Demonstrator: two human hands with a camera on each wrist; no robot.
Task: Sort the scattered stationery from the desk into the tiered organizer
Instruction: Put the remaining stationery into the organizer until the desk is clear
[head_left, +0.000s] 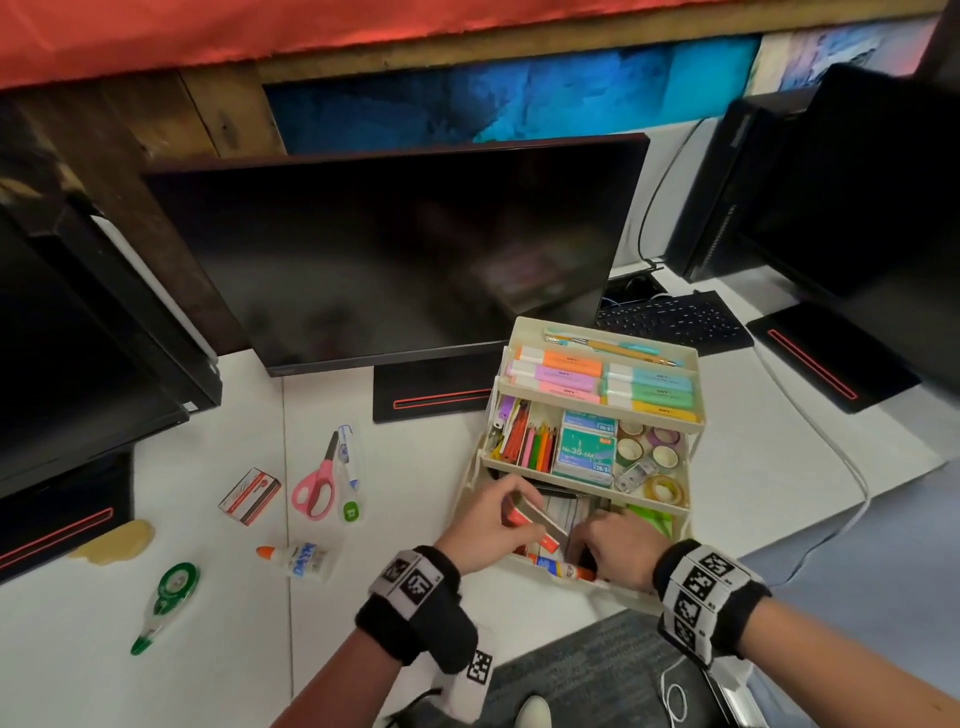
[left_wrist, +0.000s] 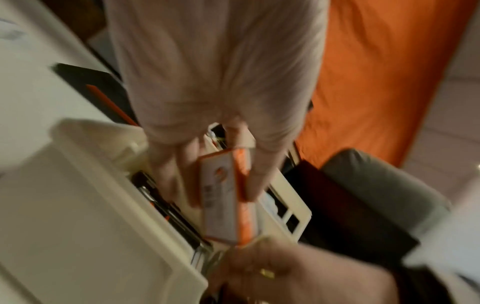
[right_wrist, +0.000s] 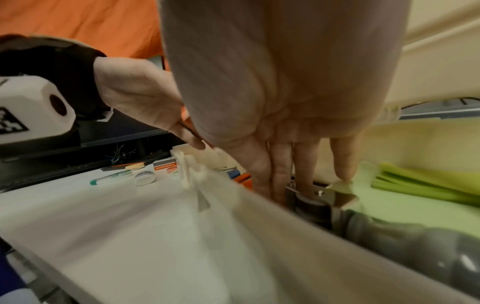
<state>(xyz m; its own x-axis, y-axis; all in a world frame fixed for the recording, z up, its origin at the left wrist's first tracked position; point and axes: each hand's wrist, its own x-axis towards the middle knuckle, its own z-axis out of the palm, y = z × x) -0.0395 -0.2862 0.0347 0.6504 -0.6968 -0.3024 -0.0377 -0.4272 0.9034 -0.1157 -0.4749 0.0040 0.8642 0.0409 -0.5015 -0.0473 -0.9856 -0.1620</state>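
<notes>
The cream tiered organizer (head_left: 524, 327) stands on the white desk, with highlighters on top and pencils, staple boxes and tape rolls in the middle tier. My left hand (head_left: 511, 512) pinches a small orange-and-white box (head_left: 540, 525) edge-on over the bottom tier; the left wrist view shows the box (left_wrist: 221, 205) between thumb and fingers (left_wrist: 259, 174). My right hand (head_left: 608, 551) reaches into the same tier with straight fingers (right_wrist: 281, 176) touching a grey metal item (right_wrist: 309, 202). Loose on the desk are a matching box (head_left: 249, 496), pink scissors (head_left: 317, 486), a glue bottle (head_left: 304, 558) and green correction tape (head_left: 169, 597).
A large dark monitor (head_left: 395, 249) stands behind the organizer, with more screens at the left and right. A black keyboard (head_left: 675, 322) lies at the back right. A white cable (head_left: 852, 499) runs along the right. The desk's front edge is beside my wrists.
</notes>
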